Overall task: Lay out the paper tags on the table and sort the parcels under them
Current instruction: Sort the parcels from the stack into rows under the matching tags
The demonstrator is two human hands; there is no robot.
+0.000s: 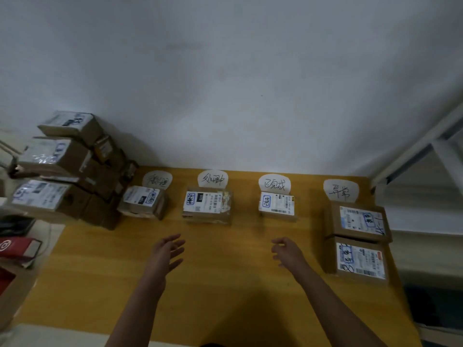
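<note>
Nearest, two bare forearms reached out over the yellow wooden table [225, 296]. The left hand [166, 251] hung above the tabletop with fingers loosely spread and nothing in them; the right hand [288, 251] hung well apart from it, fingers slackly curled and likewise empty. Off the table's left edge lay a red flat box [17, 249]. Toward the right edge sat a brown cardboard parcel with a white shipping label [358, 259], and just behind it, touching or nearly so, a second similar parcel [359, 221]. Farther back, three more labelled cardboard parcels stood in a row, well apart: a left one [144, 201], a middle one [206, 205] and a smaller one [276, 204]. Behind each column a rounded white paper tag with handwritten characters lay at the table's far edge: the first tag [157, 181], the second tag [213, 178], the third tag [274, 185] and the fourth tag [340, 190]. At the far left a pile of unsorted brown parcels [62, 166] was stacked against the white wall [225, 83].
</note>
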